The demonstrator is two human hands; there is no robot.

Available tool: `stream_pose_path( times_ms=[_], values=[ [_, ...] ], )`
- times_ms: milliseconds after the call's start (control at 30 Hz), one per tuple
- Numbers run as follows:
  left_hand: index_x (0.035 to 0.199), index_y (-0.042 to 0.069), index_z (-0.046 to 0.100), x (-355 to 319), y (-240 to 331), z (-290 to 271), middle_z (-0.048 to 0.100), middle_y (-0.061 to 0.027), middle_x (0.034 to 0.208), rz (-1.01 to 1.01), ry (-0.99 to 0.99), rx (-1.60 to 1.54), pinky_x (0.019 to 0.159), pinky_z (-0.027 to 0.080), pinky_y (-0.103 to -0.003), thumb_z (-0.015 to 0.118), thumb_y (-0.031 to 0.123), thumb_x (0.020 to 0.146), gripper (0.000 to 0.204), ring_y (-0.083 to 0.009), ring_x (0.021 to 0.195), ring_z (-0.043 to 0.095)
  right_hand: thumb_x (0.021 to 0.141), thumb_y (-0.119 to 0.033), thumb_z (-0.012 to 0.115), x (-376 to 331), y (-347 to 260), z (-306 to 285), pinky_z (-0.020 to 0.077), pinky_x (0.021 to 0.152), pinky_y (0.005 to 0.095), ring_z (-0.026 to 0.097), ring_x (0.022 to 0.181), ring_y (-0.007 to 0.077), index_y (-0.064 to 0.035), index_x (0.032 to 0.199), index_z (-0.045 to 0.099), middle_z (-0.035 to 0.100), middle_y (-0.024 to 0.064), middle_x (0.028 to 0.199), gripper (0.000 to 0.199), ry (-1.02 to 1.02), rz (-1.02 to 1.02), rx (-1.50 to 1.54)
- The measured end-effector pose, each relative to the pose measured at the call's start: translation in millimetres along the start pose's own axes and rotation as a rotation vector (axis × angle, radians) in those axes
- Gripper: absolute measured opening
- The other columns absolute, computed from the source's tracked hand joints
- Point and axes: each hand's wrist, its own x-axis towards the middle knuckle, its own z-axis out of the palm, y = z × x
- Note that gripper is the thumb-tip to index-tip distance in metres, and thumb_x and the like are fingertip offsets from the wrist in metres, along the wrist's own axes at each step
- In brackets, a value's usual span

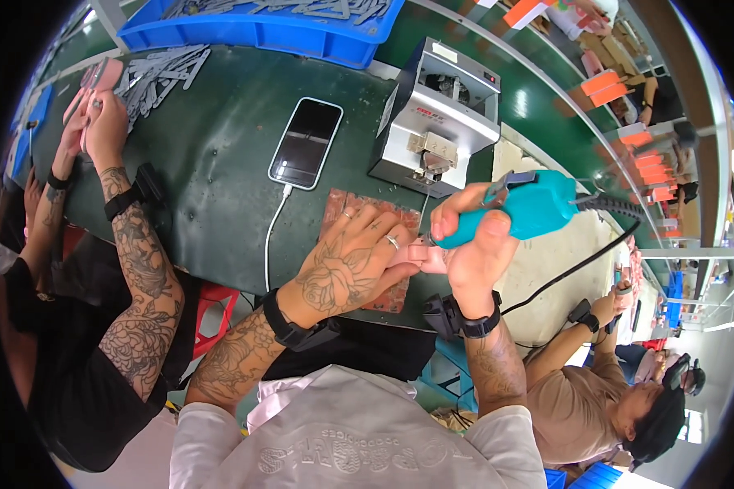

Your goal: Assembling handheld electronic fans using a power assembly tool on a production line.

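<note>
My right hand point(473, 248) grips a teal electric screwdriver point(523, 210), its tip pointing down and left at a small pink part point(422, 254). My left hand point(352, 265) lies over that pink part and pins it on a reddish-brown work mat point(347, 202), fingers spread across the mat. A black cord point(583, 265) runs from the tool's rear toward the right. Both wrists wear black bands.
A grey screw feeder machine point(440, 114) stands just beyond the mat. A phone point(306, 143) with a white cable lies to its left. A blue bin point(261, 28) of grey parts sits at the back. Other people work at my left point(98, 122) and right point(603, 391).
</note>
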Motion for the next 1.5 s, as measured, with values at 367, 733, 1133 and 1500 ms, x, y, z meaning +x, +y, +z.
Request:
stream_pose_path(
  times_ms=[367,733,1133,1500],
  values=[
    [0.118,0.009,0.066,-13.0,27.0,-0.8,0.064,-0.0076,0.11,0.105,0.041,0.11,0.08,0.052,-0.042,0.082,0.021,0.08,0.042,-0.0285,0.095,0.064,0.089,-0.087,0.046,-41.4,-50.2,-39.6,0.0394,0.058,0.0318,0.047,0.058,0.0178,-0.0032,0.114,0.055,0.048,0.0033,0.066,0.088,0.236,-0.201,0.006],
    [0.114,0.005,0.069,-21.8,38.5,-4.2,0.067,-0.0105,0.111,0.002,0.084,-0.044,0.079,0.055,-0.039,0.08,0.012,0.082,0.035,-0.0296,0.091,0.069,0.105,-0.04,0.057,-62.3,-24.5,-73.1,0.052,0.088,0.0417,0.061,0.102,0.0268,0.0068,0.147,0.04,0.058,0.016,0.124,0.065,0.225,-0.201,-0.315],
    [0.146,0.006,0.044,-70.7,79.8,29.6,0.058,-0.0098,0.139,-0.928,0.316,-1.853,0.104,0.051,-0.04,0.042,0.025,0.113,0.038,-0.0182,0.121,0.059,0.087,-0.017,0.076,-134.6,-2.7,-2.8,0.0415,0.109,0.045,0.053,0.127,0.0371,0.0025,0.142,0.053,0.057,0.0208,0.136,0.062,-0.232,-0.069,-0.91],
    [0.148,0.007,0.049,-73.0,80.1,30.8,0.061,-0.0064,0.139,-0.842,0.293,-2.015,0.104,0.052,-0.034,0.041,0.025,0.114,0.039,-0.0157,0.125,0.06,0.103,-0.026,0.057,-149.4,6.2,-11.5,0.0469,0.1,0.045,0.057,0.116,0.0359,0.011,0.143,0.044,0.054,0.0276,0.133,0.056,0.069,-0.2,-0.683]
  ],
)
